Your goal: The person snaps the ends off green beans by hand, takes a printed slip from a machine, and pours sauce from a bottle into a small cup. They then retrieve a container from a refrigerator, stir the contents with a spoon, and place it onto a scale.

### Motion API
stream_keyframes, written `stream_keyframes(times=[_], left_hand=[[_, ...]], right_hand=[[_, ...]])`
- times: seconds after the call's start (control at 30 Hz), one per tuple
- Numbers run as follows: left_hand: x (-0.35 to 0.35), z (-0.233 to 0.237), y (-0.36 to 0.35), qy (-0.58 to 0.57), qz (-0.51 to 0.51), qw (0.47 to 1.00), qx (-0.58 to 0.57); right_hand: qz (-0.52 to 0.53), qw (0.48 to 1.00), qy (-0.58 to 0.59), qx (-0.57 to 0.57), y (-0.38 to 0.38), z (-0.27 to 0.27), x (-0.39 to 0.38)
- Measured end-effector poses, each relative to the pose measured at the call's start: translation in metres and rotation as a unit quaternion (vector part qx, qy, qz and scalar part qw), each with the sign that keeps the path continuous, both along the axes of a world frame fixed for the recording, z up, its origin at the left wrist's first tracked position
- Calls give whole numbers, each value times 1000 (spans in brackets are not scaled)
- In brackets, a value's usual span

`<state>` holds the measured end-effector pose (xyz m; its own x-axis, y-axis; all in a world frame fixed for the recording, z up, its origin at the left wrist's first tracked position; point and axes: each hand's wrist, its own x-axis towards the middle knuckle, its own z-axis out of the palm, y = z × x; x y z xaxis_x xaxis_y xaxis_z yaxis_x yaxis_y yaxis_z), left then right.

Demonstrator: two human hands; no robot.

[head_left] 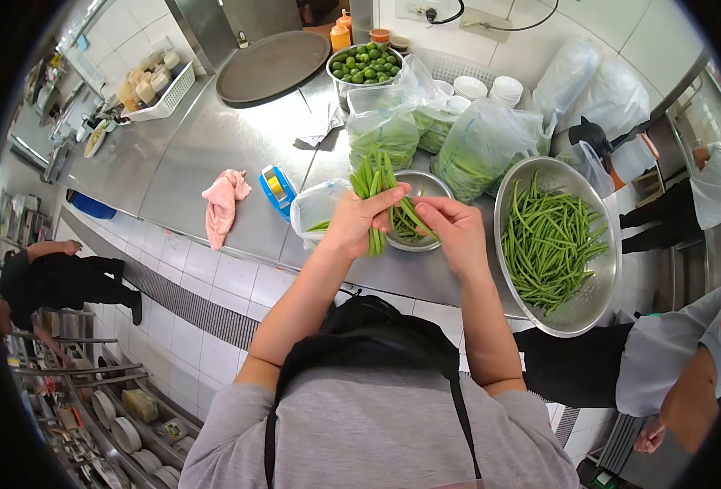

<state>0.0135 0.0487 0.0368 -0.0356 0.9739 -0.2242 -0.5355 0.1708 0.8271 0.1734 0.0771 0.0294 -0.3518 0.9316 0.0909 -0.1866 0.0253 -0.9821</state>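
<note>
My left hand [359,220] is closed around an upright bunch of green beans [374,173]. Just right of it, my right hand [458,232] pinches a green bean [419,217] whose other end reaches the bunch. Beneath both hands sits a small metal bowl [440,187], partly hidden, with bean pieces inside. An open plastic bag [305,210] with some beans lies left of my left hand. To the right of my right hand rests a large metal colander [613,269] holding a heap of green beans [549,244].
Behind the bowl stand filled plastic bags [479,147] and a pot of limes [366,63]. A pink cloth [226,204], a blue tape dispenser [277,191] and a round dark tray [273,67] lie leftward on the steel counter [173,171]. Other people stand at both sides.
</note>
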Motion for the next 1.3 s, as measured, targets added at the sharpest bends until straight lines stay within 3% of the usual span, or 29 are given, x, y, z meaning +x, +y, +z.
stream_keyframes(times=[0.07, 0.13, 0.27, 0.33, 0.4, 0.47, 0.53, 0.57, 0.63, 0.83, 0.93, 1.07, 1.17, 1.3], left_hand=[[1, 3, 0, -14, 2, 1000, 6], [-1, 4, -2, 2, -2, 1000, 12], [-7, 1, -3, 17, 47, 999, 15], [-11, 0, -4, 133, 58, 989, 35], [-14, 3, -3, 157, 24, 986, 42], [-9, 8, -3, 180, -14, 982, 51], [-3, 18, -6, 297, -62, 950, 67], [-1, 22, -7, 297, -66, 950, 70], [1, 26, -8, 407, -116, 904, 64], [4, 8, -4, 241, -96, 963, 71], [6, 0, -1, 217, -100, 970, 48], [2, 9, -2, 308, -143, 940, 32], [1, -2, 1, 232, -156, 958, 63], [-2, -2, 7, 15, -20, 999, 33]], right_hand=[[43, 998, -6, -49, 0, -1, 0], [-39, 998, 43, -30, -1, -4, -2], [-126, 991, 21, 27, 3, 10, 12], [-208, 937, -179, 219, 2, 17, 19], [-191, 936, -184, 229, 4, 20, 17], [-79, 940, -210, 257, 7, 24, 13], [-65, 948, -207, 234, 7, 36, 5], [-9, 950, -218, 224, 6, 42, 2], [56, 951, -222, 208, 8, 44, 1], [66, 983, -150, 88, 13, 27, 4], [71, 983, -156, 65, 16, 23, 6], [107, 983, -142, 49, 20, 18, 10], [110, 986, -116, 41, 20, 17, 13], [12, 985, -154, 82, 15, 17, 18]])
